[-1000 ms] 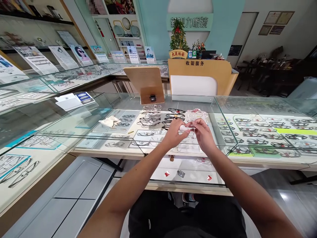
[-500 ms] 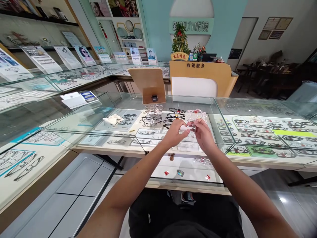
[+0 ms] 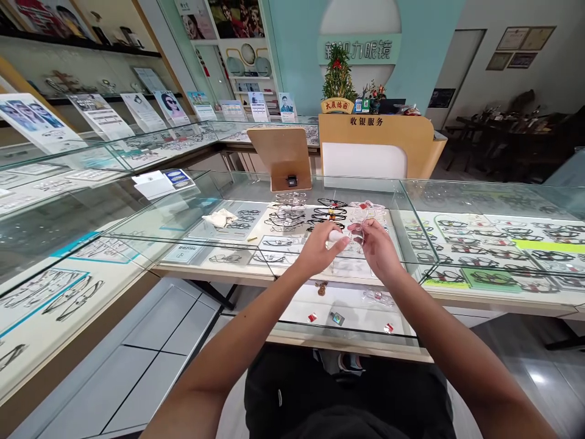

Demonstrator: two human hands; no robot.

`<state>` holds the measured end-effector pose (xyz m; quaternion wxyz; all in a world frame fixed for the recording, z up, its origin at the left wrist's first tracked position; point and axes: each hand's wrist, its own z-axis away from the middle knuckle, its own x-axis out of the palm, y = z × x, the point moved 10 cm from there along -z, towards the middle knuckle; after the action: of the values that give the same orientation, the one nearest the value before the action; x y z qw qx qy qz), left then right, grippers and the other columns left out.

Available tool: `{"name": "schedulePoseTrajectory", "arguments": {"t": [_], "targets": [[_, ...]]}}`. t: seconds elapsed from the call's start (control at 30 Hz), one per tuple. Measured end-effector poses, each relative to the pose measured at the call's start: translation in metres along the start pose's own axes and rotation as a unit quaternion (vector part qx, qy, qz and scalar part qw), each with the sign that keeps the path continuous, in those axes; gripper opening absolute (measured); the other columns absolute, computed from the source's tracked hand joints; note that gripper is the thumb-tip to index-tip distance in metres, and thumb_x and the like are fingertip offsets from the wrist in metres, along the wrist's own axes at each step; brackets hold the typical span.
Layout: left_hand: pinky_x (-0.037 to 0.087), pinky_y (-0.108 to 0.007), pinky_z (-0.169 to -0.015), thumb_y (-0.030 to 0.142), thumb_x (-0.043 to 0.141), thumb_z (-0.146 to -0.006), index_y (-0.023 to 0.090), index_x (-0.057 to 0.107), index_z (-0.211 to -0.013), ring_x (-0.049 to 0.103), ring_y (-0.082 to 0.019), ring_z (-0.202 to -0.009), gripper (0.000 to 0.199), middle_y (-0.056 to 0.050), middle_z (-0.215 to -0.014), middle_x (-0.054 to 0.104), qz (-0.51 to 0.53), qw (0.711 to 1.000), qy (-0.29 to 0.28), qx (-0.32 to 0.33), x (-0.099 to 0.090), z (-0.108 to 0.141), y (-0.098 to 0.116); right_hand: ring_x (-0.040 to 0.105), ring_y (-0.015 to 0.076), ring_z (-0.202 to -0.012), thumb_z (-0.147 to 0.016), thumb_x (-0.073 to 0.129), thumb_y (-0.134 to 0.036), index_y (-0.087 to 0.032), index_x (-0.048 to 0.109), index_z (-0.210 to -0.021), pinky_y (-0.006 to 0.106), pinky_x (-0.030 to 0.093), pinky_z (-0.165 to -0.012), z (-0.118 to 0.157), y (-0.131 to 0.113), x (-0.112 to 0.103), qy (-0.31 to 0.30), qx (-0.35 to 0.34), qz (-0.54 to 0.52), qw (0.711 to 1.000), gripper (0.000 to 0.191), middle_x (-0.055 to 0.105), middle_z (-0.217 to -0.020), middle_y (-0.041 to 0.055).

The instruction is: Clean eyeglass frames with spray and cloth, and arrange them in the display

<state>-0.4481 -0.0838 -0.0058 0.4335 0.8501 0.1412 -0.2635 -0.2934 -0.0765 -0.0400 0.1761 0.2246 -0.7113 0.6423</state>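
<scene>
Over the glass counter, my left hand (image 3: 317,249) is closed around a small white rounded object (image 3: 336,236); its kind is not clear, as the fingers cover most of it. Facing it, my right hand (image 3: 378,245) pinches a pair of clear-framed eyeglasses (image 3: 357,233), partly hidden by the fingers. The white object is held close to the glasses, and I cannot tell whether they touch. Beyond my hands lie rows of dark-framed eyeglasses (image 3: 329,210) and pale pink-clear eyeglasses (image 3: 365,210).
A wooden-backed mirror stand (image 3: 281,155) rises behind the counter. To the left lies a crumpled cloth (image 3: 220,218). On the pulled-out shelf below are a small square card (image 3: 337,318), red-and-white tags (image 3: 312,317) and clear eyeglasses (image 3: 378,297). Glass edges (image 3: 418,228) divide the cases.
The whole view has shifted slightly to the right in the picture. Both hands keep their holds, with the glasses and white object turned only a little between them.
</scene>
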Motion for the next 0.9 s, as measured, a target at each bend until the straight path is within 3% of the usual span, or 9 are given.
{"name": "schedulePoseTrajectory", "arguments": {"t": [0.1,0.17,0.3,0.4,0.5,0.6,0.7,0.8,0.9], "targets": [[0.049,-0.04,-0.091,0.057,0.064,-0.102,0.024,0.061,-0.103,0.061,-0.024,-0.096,0.033,-0.005,-0.103,0.068,0.028,0.998,0.046,-0.025,-0.029,0.006,-0.026,0.068,0.0191,-0.09,-0.078,0.091,-0.041,-0.029,0.063,-0.081,0.032,0.048,-0.082,-0.001,0.003,-0.003,0.008,0.014,-0.015,1.0,0.03,0.084,-0.096,0.0001],[0.05,-0.039,-0.09,0.05,0.068,-0.1,0.025,0.062,-0.108,0.062,-0.023,-0.095,0.027,-0.004,-0.102,0.067,0.019,0.993,0.103,-0.059,-0.064,0.011,-0.058,0.068,0.018,-0.089,-0.076,0.093,-0.04,-0.029,0.064,-0.081,0.031,0.049,-0.08,-0.001,0.005,-0.004,0.013,0.025,-0.026,0.999,0.032,0.083,-0.096,0.0002],[0.053,-0.039,-0.097,0.025,0.062,-0.098,0.024,0.061,-0.124,0.065,-0.024,-0.105,0.026,-0.006,-0.116,0.07,-0.067,0.95,0.254,-0.167,-0.164,0.031,-0.14,0.069,0.0177,-0.089,-0.074,0.095,-0.038,-0.029,0.065,-0.08,0.031,0.051,-0.08,0.002,0.007,-0.005,0.021,0.037,-0.027,0.999,0.032,0.083,-0.095,-0.0003],[0.05,-0.042,-0.109,0.021,0.063,-0.096,0.02,0.062,-0.127,0.062,-0.027,-0.118,0.031,-0.012,-0.128,0.067,-0.129,0.907,0.323,-0.236,-0.237,0.055,-0.189,0.07,0.0177,-0.092,-0.075,0.095,-0.037,-0.029,0.067,-0.082,0.03,0.052,-0.081,0.003,0.01,-0.005,0.017,0.048,-0.018,0.999,0.03,0.083,-0.098,0.0003],[0.05,-0.044,-0.112,0.023,0.065,-0.097,0.018,0.063,-0.122,0.062,-0.029,-0.115,0.026,-0.013,-0.121,0.069,-0.174,0.861,0.36,-0.315,-0.291,0.087,-0.229,0.069,0.0165,-0.094,-0.08,0.094,-0.036,-0.028,0.069,-0.083,0.028,0.052,-0.082,0.005,0.01,-0.004,0.01,0.048,-0.012,0.999,0.026,0.084,-0.101,0.0013],[0.05,-0.048,-0.113,0.022,0.068,-0.096,0.016,0.063,-0.122,0.064,-0.03,-0.114,0.026,-0.014,-0.12,0.071,-0.202,0.819,0.38,-0.38,-0.321,0.118,-0.256,0.069,0.0161,-0.094,-0.083,0.092,-0.035,-0.028,0.069,-0.083,0.027,0.053,-0.082,0.006,0.008,-0.004,0.003,0.042,-0.008,0.999,0.024,0.084,-0.101,0.0024],[0.051,-0.05,-0.113,0.026,0.069,-0.099,0.015,0.064,-0.125,0.066,-0.029,-0.117,0.028,-0.013,-0.123,0.071,-0.217,0.793,0.387,-0.418,-0.333,0.137,-0.273,0.069,0.0167,-0.095,-0.083,0.092,-0.036,-0.028,0.069,-0.084,0.028,0.053,-0.082,0.007,0.003,-0.004,0.005,0.033,0.001,0.999,0.024,0.084,-0.1,0.0028],[0.052,-0.05,-0.112,0.029,0.07,-0.101,0.017,0.064,-0.127,0.067,-0.029,-0.119,0.03,-0.012,-0.125,0.072,-0.227,0.784,0.386,-0.429,-0.338,0.141,-0.278,0.069,0.0174,-0.095,-0.083,0.091,-0.036,-0.029,0.069,-0.085,0.029,0.054,-0.081,0.006,-0.002,-0.005,0.011,0.024,0.012,1.0,0.023,0.084,-0.1,0.0009],[0.046,-0.056,-0.119,0.028,0.07,-0.099,0.017,0.061,-0.134,0.061,-0.037,-0.134,0.038,-0.019,-0.133,0.069,-0.252,0.779,0.396,-0.416,-0.337,0.135,-0.268,0.069,0.018,-0.095,-0.082,0.091,-0.036,-0.03,0.069,-0.084,0.03,0.054,-0.078,0.004,-0.006,-0.007,0.015,0.018,0.018,1.0,0.023,0.084,-0.1,-0.0002]]}}
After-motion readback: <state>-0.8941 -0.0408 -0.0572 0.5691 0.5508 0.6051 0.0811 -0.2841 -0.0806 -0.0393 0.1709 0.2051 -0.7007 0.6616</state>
